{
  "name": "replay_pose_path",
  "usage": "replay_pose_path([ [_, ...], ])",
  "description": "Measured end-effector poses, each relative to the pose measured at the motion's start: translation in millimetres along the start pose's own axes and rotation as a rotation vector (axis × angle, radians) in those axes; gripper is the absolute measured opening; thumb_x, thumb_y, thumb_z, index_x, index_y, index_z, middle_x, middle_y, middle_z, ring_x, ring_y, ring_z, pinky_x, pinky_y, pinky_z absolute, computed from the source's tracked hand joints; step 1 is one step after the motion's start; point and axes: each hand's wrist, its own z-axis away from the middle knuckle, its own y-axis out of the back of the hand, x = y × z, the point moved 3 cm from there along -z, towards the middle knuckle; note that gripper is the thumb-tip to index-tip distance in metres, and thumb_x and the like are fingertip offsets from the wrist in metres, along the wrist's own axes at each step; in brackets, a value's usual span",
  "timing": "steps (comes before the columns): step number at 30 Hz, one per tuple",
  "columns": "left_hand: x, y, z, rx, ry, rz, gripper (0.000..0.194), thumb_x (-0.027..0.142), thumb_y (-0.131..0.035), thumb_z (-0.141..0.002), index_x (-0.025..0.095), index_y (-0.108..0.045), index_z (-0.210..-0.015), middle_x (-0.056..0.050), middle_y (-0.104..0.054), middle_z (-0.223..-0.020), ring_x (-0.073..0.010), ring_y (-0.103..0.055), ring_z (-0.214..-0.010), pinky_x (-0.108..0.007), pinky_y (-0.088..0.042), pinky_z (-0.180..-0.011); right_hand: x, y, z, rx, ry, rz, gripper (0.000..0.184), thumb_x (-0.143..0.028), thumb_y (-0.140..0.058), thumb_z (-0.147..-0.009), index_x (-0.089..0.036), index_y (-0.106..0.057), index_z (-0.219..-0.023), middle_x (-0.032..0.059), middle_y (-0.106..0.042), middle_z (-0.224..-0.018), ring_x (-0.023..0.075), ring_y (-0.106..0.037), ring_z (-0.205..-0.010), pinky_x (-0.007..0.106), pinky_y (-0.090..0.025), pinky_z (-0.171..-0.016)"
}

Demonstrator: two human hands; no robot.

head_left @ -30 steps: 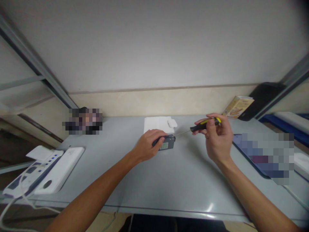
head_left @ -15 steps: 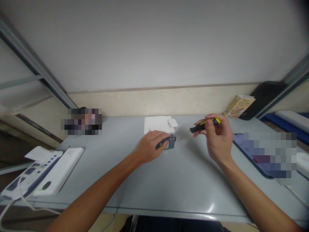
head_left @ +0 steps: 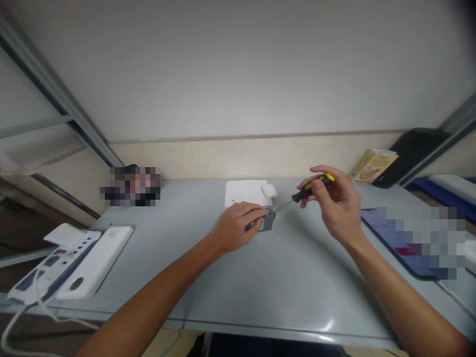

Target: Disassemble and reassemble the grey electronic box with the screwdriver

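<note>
Near the middle of the desk, my left hand (head_left: pixel 238 225) is closed on a small dark grey box-shaped device (head_left: pixel 267 222), steadying it on the surface. Fingers cover its left part and much of its top, so its kind is unclear. A black and yellow screwdriver (head_left: pixel 310 188) is gripped by the handle in my right hand (head_left: pixel 334 203). The screwdriver slants down to the left, and its thin metal shaft meets the device's upper right edge. Whether the tip sits in a screw is too small to see.
Behind the device lie white paper (head_left: pixel 243 191) and a small white case (head_left: pixel 269 190). At left are a power strip (head_left: pixel 55 263) and a white flat block (head_left: pixel 100 263). A tablet (head_left: pixel 397 248) is at right; a yellowish box (head_left: pixel 374 166) leans at the back right.
The right hand has turned the screwdriver handle slightly, and it now tilts more steeply. My left fingers lie further over the device's top. The view has shifted a little.
</note>
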Motion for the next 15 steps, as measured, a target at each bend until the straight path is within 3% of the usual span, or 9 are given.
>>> replay_pose_path([
  [4,3,1.0,-2,0.016,0.002,-0.016,0.028,0.026,-0.049,-0.103,0.021,-0.067,-0.124,-0.008,-0.073,-0.122,-0.0200,-0.068,-0.105,-0.038,-0.053,-0.093,-15,-12,-26,-0.224,0.048,0.074,0.038,-0.043,-0.071,-0.090,-0.028,-0.069,-0.125,0.0065,-0.067,-0.107,0.0174,-0.067,-0.081,0.029,-0.061,-0.065],
  [7,3,1.4,-2,0.016,0.011,-0.031,0.027,0.027,-0.049,-0.103,0.021,-0.067,-0.122,-0.007,-0.074,-0.120,-0.0197,-0.069,-0.103,-0.038,-0.053,-0.092,-19,-21,-36,-0.287,0.081,0.055,0.039,-0.045,-0.069,-0.091,-0.029,-0.067,-0.127,0.0068,-0.070,-0.105,0.0223,-0.068,-0.095,0.035,-0.061,-0.079],
  [11,4,0.2,-3,0.019,0.002,-0.051,0.028,0.028,-0.049,-0.103,0.021,-0.069,-0.121,-0.007,-0.074,-0.119,-0.0206,-0.069,-0.104,-0.039,-0.052,-0.090,-13,-27,-33,-0.227,0.106,0.017,0.033,-0.050,-0.063,-0.094,-0.026,-0.069,-0.117,0.0081,-0.070,-0.108,0.0232,-0.067,-0.095,0.038,-0.060,-0.082],
  [15,5,-1.7,-3,0.049,-0.014,-0.057,0.026,0.026,-0.052,-0.102,0.021,-0.069,-0.120,-0.007,-0.075,-0.117,-0.0205,-0.068,-0.105,-0.038,-0.052,-0.089,-6,-22,-28,-0.099,0.146,0.063,0.029,-0.045,-0.076,-0.086,-0.027,-0.070,-0.108,0.0058,-0.067,-0.107,0.0204,-0.065,-0.093,0.032,-0.058,-0.078],
])
